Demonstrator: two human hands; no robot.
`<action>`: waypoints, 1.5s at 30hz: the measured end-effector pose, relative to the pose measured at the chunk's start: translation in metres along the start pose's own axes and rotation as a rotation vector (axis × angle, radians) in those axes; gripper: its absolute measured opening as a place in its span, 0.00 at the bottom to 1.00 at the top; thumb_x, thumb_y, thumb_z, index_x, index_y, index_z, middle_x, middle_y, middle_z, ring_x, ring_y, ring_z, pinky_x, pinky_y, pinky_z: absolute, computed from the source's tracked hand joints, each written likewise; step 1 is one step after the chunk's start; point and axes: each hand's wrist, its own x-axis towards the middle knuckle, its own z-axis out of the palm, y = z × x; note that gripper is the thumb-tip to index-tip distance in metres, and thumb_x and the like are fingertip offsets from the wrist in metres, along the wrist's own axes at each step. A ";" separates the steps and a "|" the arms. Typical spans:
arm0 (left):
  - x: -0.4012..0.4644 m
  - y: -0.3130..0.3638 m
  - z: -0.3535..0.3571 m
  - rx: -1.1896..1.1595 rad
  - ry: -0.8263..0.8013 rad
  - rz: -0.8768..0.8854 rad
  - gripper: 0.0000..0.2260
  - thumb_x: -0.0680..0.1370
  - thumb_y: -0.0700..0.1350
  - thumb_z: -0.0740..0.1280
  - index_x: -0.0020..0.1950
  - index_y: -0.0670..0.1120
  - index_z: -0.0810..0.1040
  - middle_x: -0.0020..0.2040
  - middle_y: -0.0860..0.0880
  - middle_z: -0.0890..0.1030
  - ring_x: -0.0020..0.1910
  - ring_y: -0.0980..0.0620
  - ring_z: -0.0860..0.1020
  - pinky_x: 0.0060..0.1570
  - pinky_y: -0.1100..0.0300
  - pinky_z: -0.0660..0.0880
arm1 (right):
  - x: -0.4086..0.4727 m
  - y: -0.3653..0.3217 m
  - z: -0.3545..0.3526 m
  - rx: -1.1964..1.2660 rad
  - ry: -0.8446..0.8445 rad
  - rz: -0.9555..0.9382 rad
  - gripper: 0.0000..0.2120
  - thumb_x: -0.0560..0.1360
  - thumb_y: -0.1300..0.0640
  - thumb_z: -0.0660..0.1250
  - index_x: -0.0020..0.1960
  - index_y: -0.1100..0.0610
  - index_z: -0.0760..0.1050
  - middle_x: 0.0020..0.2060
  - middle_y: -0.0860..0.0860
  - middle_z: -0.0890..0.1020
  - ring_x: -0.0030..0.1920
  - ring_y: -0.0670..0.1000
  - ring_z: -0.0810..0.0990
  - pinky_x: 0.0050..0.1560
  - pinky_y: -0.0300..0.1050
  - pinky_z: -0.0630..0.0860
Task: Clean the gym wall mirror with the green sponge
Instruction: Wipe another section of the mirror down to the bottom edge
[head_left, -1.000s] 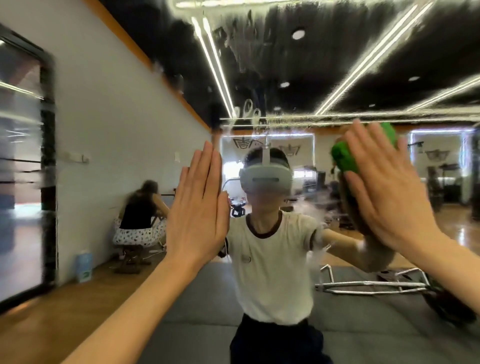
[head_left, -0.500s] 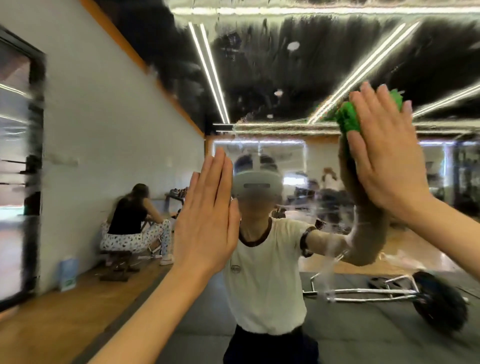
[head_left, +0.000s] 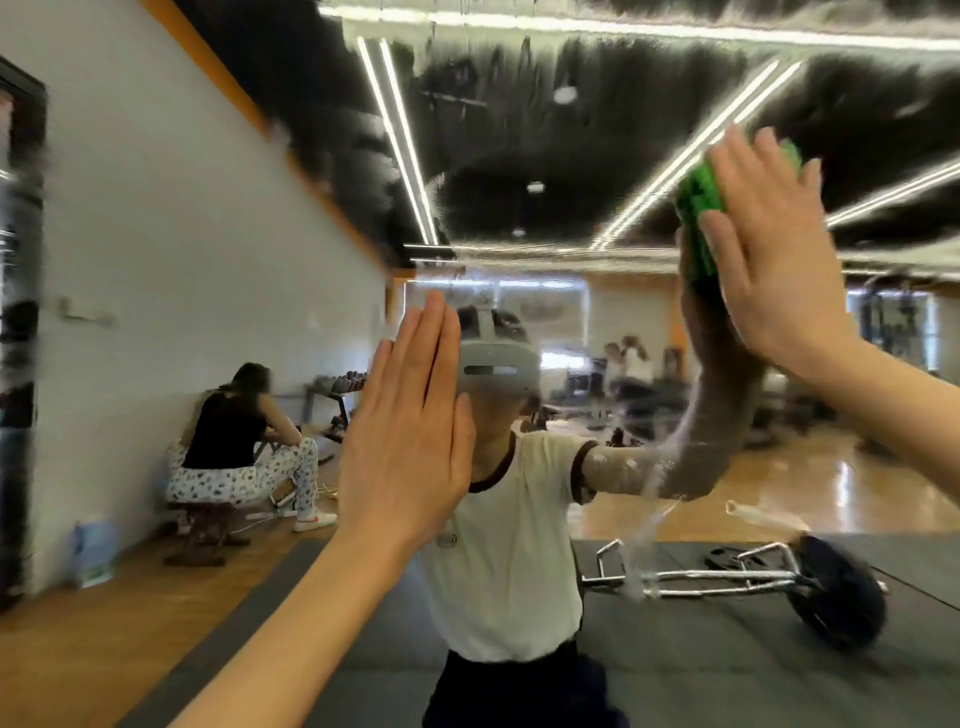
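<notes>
My right hand (head_left: 774, 260) presses the sponge (head_left: 706, 218) flat-fingered against the mirror (head_left: 519, 156), high up on the right. My left hand (head_left: 405, 441) lies flat and released on the glass, lower, holding nothing.

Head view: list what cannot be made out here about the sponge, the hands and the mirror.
- Green sponge: mostly hidden behind the right hand; only its left edge and a top corner show.
- Left hand: seen from the back, so whether the palm touches the mirror cannot be told.
- Mirror: wet streaks smear the upper reflection; its edges are cut off by the frame.
- Reflected gym background: blurred and too small for detail.
</notes>
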 end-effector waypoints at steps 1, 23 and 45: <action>0.000 0.000 0.000 0.004 -0.002 -0.001 0.27 0.85 0.48 0.49 0.83 0.41 0.50 0.84 0.44 0.49 0.82 0.49 0.48 0.81 0.54 0.43 | 0.000 0.005 0.000 -0.016 0.019 0.084 0.25 0.85 0.54 0.49 0.80 0.61 0.59 0.80 0.58 0.59 0.80 0.59 0.53 0.78 0.54 0.42; -0.010 0.005 -0.009 -0.201 0.095 -0.019 0.27 0.83 0.37 0.58 0.82 0.39 0.55 0.82 0.42 0.56 0.82 0.49 0.50 0.80 0.54 0.42 | -0.023 -0.127 0.048 -0.016 0.082 -0.045 0.25 0.86 0.51 0.51 0.80 0.61 0.59 0.79 0.59 0.60 0.80 0.60 0.56 0.79 0.60 0.50; -0.050 0.017 0.005 -0.110 0.006 -0.020 0.27 0.83 0.44 0.54 0.81 0.38 0.57 0.82 0.42 0.57 0.82 0.46 0.54 0.80 0.51 0.49 | -0.187 -0.130 0.048 -0.058 -0.068 -0.357 0.30 0.82 0.53 0.55 0.81 0.60 0.51 0.82 0.54 0.51 0.81 0.55 0.50 0.80 0.54 0.42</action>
